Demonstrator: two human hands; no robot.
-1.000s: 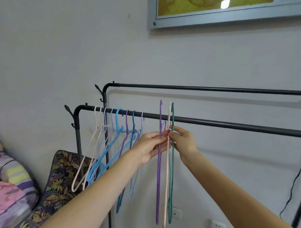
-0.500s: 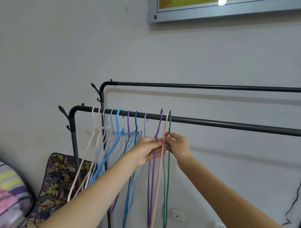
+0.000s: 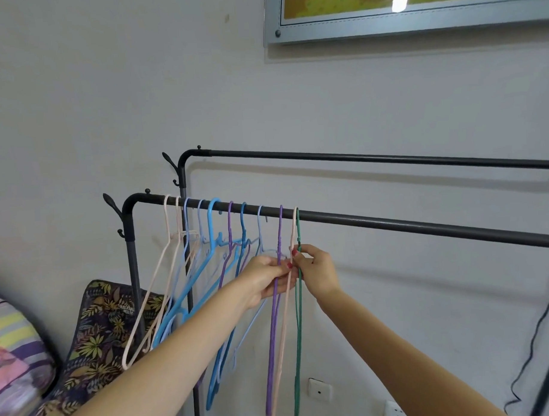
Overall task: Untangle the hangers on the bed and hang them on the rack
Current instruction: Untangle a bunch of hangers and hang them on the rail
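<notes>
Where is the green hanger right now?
In the head view, the green hanger hangs on the rack's front bar, last on the right of the row, beside the pink hanger, with the right hand pinching its neck.

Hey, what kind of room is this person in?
Most likely a bedroom at home: a black clothes rack hung with hangers stands against the wall, with a striped pillow and floral bedding beside it.

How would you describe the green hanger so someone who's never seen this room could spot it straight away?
Find the black clothes rack against the white wall and follow its nearer, lower rail to the row of coloured hangers. The green hanger is the last one at the row's right end, pinched by the right hand. It is the only green one, beside a pale pink hanger.
</notes>
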